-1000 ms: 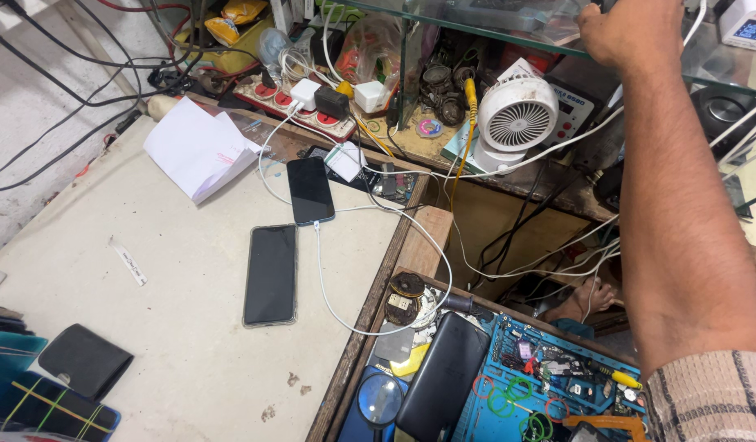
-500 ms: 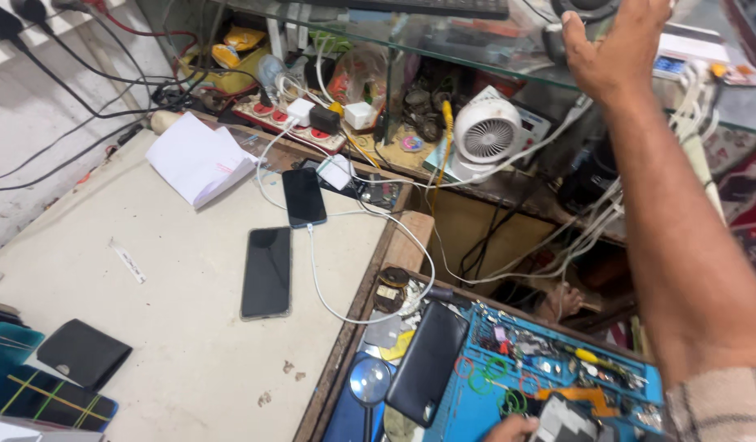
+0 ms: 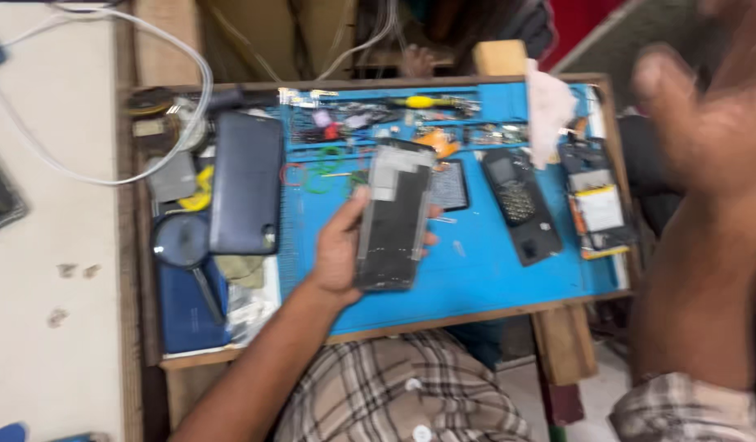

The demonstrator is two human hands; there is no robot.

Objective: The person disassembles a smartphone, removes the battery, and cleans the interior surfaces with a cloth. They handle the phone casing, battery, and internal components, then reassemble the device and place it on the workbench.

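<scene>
A blue work mat (image 3: 492, 270) fills the cluttered bench. The left hand (image 3: 339, 250) grips an opened phone (image 3: 394, 217) above it; best held level. The right hand (image 3: 705, 139) blurs, grip unclear.

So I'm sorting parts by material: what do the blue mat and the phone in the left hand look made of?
Mat: probably silicone or rubber, matte blue with no glare. Phone in the left hand: seemingly a glossy dark glass panel in a pale, likely plastic or metal, frame; blur leaves this open.
</scene>
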